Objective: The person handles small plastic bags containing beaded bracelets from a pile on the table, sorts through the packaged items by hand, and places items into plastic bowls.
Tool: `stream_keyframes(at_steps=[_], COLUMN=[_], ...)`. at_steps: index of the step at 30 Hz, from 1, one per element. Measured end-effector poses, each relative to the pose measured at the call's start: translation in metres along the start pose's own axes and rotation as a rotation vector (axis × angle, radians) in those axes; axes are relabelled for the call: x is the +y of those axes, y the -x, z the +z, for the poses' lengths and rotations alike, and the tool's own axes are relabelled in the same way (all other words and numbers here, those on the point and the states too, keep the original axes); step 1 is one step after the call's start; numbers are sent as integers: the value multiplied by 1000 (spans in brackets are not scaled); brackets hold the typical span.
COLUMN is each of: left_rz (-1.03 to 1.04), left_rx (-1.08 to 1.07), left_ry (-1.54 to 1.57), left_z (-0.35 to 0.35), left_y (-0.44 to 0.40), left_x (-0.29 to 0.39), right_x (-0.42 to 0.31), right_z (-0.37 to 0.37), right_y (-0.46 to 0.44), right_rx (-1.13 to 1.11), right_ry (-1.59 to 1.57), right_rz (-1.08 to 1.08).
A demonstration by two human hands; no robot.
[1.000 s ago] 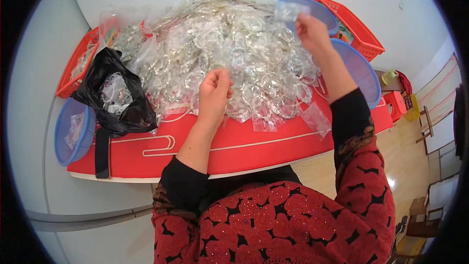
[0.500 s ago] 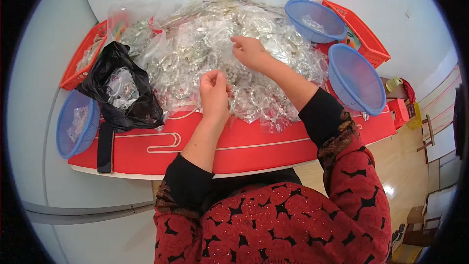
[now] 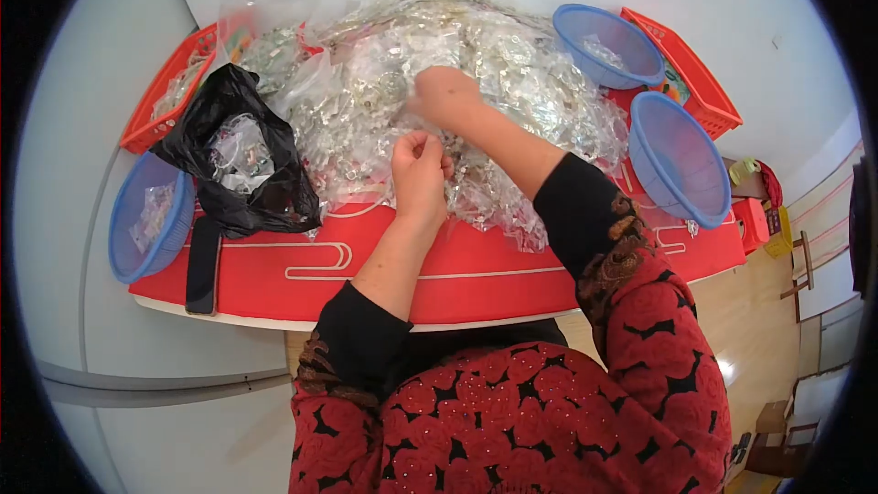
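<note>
A large heap of small clear plastic packets (image 3: 540,82) with shiny pieces inside covers the middle of the red table (image 3: 485,284). My left hand (image 3: 421,172) is at the heap's front edge, its fingers curled together in a pinch; what they hold, if anything, is too small to make out. Just above it, my right hand (image 3: 444,96) is over the middle of the heap, fingers pointing down and left. Motion blurs its fingertips, so its grip cannot be judged.
At left are a black bag (image 3: 293,199) of packets, a blue basket (image 3: 174,252), a red basket (image 3: 137,133) and a dark phone (image 3: 202,270). Two blue baskets (image 3: 594,14) (image 3: 681,160) and a red basket (image 3: 722,114) stand at right.
My right hand has left the upper right blue basket, where it held a clear packet, and moved left to the heap beside my left hand. A packet now lies in that basket.
</note>
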State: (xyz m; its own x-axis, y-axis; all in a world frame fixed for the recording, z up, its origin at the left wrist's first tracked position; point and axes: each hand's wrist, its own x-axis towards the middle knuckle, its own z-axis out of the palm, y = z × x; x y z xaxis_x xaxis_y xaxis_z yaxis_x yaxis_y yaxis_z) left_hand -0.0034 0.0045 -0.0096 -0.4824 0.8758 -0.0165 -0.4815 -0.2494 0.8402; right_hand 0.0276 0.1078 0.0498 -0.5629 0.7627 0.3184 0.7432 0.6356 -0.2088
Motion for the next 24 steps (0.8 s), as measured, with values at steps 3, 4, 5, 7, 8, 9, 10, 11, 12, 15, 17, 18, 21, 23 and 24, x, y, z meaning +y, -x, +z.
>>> stream_keyframes(at_steps=[3, 4, 5, 7, 8, 9, 10, 11, 12, 15, 17, 18, 21, 23, 24], left_rz=[8, 7, 7, -21, -37, -47, -56, -64, -62, -86, -144, -152, -149, -107, -69], left_rx=[-24, -36, -49, -122, -160, -181, -202, -224, -205, -205, -282, -305, -335, -320, -337], left_ry=[35, 52, 68, 76, 79, 48, 14, -21, -12, 8, 27, 31, 48, 69, -18], left_z=[-1, -1, -1, 0, 1, 2, 2, 3, 4, 6, 7, 9, 8, 5, 4], left_y=[1, 1, 1, 2, 3, 4, 5, 6, 6, 8, 10, 11, 11, 8, 7], left_x=[1, 1, 1, 4, 4, 3, 2, 1, -1, 0, 6, 6, 4, -1, 0], right_x=[21, 28, 33, 41, 45, 53, 62, 69, 71, 77, 79, 80, 78, 78, 78], right_z=[-14, -22, -30, -41, -44, -42, -35, -32, -32, -35, -36, -34, -26, -28, -29], right_y=[11, 21, 31, 57, 70, 79, 88, 96, 103, 116, 119, 120, 126, 127, 128], right_rx=[103, 118, 134, 35, -13, -25, -34, -42, -25, 13, 11, -20, -149, -181, -197], right_ry=[-434, -599, -763, -1068, -1220, -1287, -1356, -1428, -1489, -1645, -1701, -1700, -1699, -1507, -1409], right_rz=[13, 15, 20, 141, 208, 210, 213, 213, 218, 233, 243, 253, 258, 222, 204])
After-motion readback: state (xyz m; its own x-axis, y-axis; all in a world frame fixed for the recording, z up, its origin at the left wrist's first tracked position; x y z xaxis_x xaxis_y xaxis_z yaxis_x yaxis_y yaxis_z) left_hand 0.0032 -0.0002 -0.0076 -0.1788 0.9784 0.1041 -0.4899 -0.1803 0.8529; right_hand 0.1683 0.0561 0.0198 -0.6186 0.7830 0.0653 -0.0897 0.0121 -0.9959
